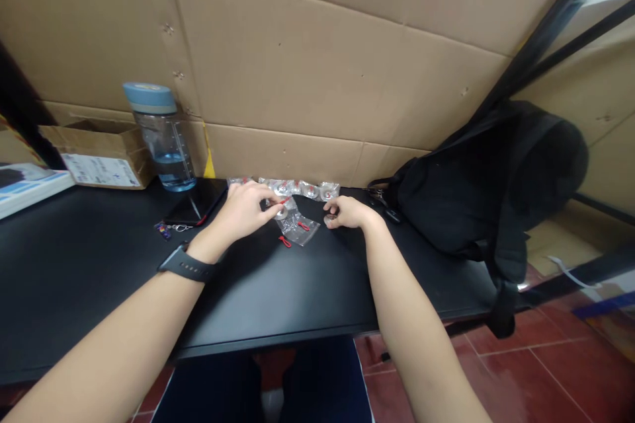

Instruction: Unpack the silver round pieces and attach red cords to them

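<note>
My left hand (252, 209), with a dark watch on its wrist, pinches a small red cord piece (284, 200) between thumb and fingertips. Just under those fingertips shows a silvery round piece (282, 213), partly hidden. A clear plastic bag (299, 234) lies flat between my hands. One red cord loop (303, 226) is on the bag and another red cord loop (284, 242) lies at its near edge. My right hand (347, 211) has its fingers curled around a small round clear-and-silver piece (328, 219) at the tabletop. Behind both hands runs a row of small clear packets (308, 191) holding round silvery pieces.
A phone (196, 203) with a charm lies left of my left hand. Behind it stand a blue-lidded water bottle (169, 145) and an open cardboard box (106, 155). A black backpack (461, 192) sits at the right. Cardboard (297, 66) walls the table's back.
</note>
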### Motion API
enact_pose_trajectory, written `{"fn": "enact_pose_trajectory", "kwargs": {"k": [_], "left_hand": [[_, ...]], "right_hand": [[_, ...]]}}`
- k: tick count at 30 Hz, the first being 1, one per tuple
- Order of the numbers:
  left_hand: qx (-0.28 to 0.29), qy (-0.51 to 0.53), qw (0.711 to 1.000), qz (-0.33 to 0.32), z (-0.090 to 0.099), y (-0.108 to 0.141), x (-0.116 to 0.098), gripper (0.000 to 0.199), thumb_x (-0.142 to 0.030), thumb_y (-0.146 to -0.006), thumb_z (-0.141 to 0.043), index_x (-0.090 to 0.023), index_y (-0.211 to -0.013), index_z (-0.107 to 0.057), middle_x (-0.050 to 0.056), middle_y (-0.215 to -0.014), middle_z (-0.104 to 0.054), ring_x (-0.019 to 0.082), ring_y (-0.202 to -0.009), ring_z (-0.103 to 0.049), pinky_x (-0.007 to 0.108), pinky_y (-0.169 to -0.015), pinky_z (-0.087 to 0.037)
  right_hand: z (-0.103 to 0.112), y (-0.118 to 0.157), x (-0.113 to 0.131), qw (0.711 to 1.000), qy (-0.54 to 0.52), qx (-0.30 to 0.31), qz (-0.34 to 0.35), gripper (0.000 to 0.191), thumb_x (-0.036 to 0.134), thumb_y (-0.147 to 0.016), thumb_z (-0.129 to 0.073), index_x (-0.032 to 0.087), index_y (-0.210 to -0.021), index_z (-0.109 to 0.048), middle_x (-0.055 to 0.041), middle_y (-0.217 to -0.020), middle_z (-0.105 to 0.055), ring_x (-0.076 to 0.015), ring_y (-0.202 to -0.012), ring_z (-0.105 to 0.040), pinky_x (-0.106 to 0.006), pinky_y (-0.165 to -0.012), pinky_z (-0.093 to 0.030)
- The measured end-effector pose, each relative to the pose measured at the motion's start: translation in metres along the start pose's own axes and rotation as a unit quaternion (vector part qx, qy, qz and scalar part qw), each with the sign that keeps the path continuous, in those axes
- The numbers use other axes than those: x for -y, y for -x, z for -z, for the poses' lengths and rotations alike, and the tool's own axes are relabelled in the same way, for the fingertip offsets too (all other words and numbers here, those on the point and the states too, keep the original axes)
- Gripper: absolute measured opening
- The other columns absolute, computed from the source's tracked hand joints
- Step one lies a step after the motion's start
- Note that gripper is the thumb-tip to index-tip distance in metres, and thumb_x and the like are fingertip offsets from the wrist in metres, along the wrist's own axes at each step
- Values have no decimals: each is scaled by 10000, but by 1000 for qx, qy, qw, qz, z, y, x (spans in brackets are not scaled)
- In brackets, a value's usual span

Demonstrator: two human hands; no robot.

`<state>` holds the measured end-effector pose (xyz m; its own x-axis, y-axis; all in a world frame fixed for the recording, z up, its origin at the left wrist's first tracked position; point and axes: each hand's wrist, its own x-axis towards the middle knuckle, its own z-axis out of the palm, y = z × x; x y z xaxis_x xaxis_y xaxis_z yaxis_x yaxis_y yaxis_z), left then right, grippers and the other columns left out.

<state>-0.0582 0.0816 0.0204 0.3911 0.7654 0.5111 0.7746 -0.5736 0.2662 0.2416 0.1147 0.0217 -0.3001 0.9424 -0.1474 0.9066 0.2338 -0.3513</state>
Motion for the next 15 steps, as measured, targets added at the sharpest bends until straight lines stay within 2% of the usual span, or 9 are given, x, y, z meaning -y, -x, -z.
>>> {"fn": "enact_pose_trajectory", "kwargs": {"k": [3, 5, 10, 13, 15], "left_hand": [[9, -102, 994, 47, 9, 1, 10, 199, -374, -878, -607, -236, -822, -739, 60, -890, -782, 293, -940, -667, 419, -864, -341], [26, -143, 985, 88, 12, 3, 19, 204, -378, -869, -594, -238, -804, -729, 61, -846, -781, 305, -907, -679, 432, -866, -322], [93, -153, 975, 131, 7, 8, 32, 177, -362, -851, -600, -246, -818, -731, 64, -825, -789, 299, -858, -702, 419, -853, -315], [122, -139, 975, 125, 5, 8, 32, 145, -314, -839, -605, -255, -785, -726, 42, -811, -787, 283, -856, -698, 406, -847, -324], [133, -116, 979, 100, 5, 7, 29, 121, -296, -824, -620, -253, -766, -717, 25, -801, -777, 261, -840, -692, 376, -817, -343]], "right_hand": [[-4, -2, 1, 1000, -18, -10, -16, 422, 234, -696, -829, 177, -1101, -725, -31, -988, -742, -148, -794, -686, -224, -701, -490], [-5, -2, 3, 999, -18, -12, -27, 419, 220, -689, -817, 189, -1093, -713, -24, -977, -732, -137, -761, -673, -214, -650, -474], [2, 4, 4, 999, 7, -25, -44, 524, 263, -691, -846, 223, -1186, -677, -52, -1128, -697, -158, -864, -673, -211, -658, -469], [10, 10, 0, 999, 9, 17, -48, 652, 306, -651, -899, 224, -1251, -659, -72, -1227, -673, -174, -909, -681, -219, -683, -482], [13, 11, -2, 995, 11, 69, -70, 690, 278, -616, -921, 205, -1250, -659, -70, -1182, -699, -165, -838, -691, -223, -658, -482]]}}
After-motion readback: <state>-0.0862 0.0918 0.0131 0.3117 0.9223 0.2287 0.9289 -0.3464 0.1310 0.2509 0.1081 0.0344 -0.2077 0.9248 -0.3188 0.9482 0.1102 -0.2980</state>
